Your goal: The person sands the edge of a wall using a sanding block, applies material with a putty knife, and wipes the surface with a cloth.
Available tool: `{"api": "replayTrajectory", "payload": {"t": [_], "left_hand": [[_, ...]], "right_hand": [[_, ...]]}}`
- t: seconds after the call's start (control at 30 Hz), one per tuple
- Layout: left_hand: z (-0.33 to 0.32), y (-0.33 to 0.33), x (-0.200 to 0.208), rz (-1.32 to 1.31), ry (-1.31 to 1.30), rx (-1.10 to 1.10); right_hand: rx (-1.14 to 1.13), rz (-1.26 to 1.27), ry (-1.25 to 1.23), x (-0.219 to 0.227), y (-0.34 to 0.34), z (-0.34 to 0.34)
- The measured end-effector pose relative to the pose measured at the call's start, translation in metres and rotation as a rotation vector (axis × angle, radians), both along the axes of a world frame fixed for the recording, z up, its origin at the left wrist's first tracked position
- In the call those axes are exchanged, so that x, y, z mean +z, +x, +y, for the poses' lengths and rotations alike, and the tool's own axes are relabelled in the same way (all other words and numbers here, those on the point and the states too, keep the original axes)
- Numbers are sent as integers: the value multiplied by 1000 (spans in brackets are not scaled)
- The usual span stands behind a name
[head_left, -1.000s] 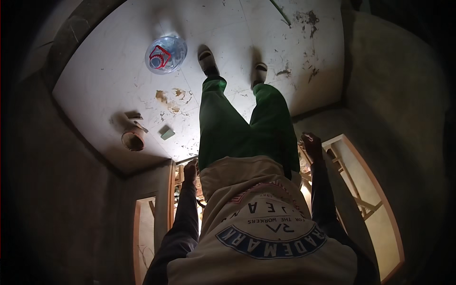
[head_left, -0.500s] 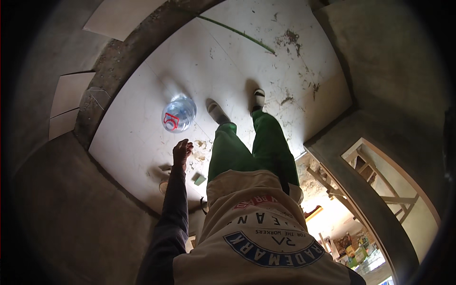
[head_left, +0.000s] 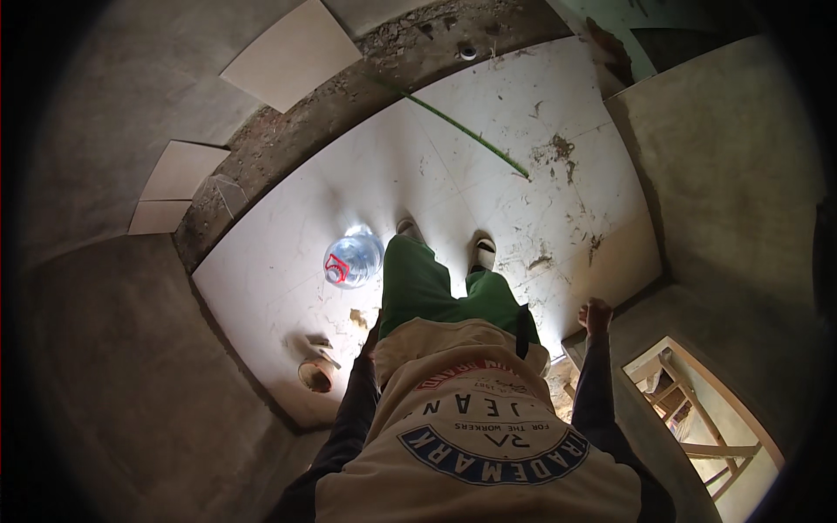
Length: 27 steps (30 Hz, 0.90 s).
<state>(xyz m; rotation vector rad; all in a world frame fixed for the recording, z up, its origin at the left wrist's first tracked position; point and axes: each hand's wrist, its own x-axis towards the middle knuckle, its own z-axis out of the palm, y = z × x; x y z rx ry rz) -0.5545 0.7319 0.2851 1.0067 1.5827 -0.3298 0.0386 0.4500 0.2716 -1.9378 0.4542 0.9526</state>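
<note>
My right hand (head_left: 596, 315) hangs out to the right of my body, its fingers curled into a fist, with nothing visible in it. My left hand (head_left: 370, 343) is down against my left hip; its fingers are dim and partly hidden by my clothes. Ahead of it, on the pale tiled floor (head_left: 288, 261), lies a large clear blue water bottle (head_left: 357, 260) with a red handle round its neck. Neither hand touches the bottle. My feet, in light slippers (head_left: 482, 254), stand to the right of the bottle, one set farther forward.
A round brownish container (head_left: 316, 376) stands by the left wall. A thin green pole (head_left: 471, 135) lies ahead. Loose tiles (head_left: 292, 57) lean on the far left wall beside a rough dirt strip (head_left: 349, 96). At right, a framed opening (head_left: 706, 418) shows wooden bars.
My left hand has drawn back to my hip from near the bottle. My right hand has come into view. The view has shifted, and my feet have changed their stance.
</note>
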Motion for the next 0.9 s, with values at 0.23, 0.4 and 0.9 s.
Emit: {"api": "replayTrajectory", "payload": {"t": [0.23, 0.4, 0.9], "left_hand": [[60, -33, -17, 13, -32, 121], [154, -22, -45, -166, -109, 448], [420, 2, -41, -267, 80, 759]], "right_hand": [[341, -249, -66, -12, 25, 184], [743, -259, -325, -65, 1, 189], [1126, -287, -544, -9, -110, 280]]}}
